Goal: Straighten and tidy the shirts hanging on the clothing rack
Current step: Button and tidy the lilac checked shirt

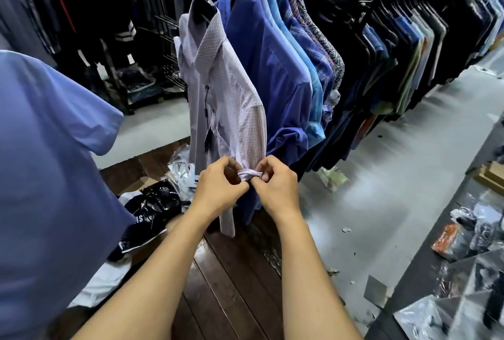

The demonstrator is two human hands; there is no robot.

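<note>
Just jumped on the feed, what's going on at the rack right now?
A person is working on the pale lilac checked button-up shirt hanging at the near end of the row. The left hand and right hand both pinch its folded sleeve cuff, close together at the sleeve's lower end. The shirt hangs on its hanger, right beside a royal blue shirt. Crumpled plastic bags lie on the floor below.
</note>
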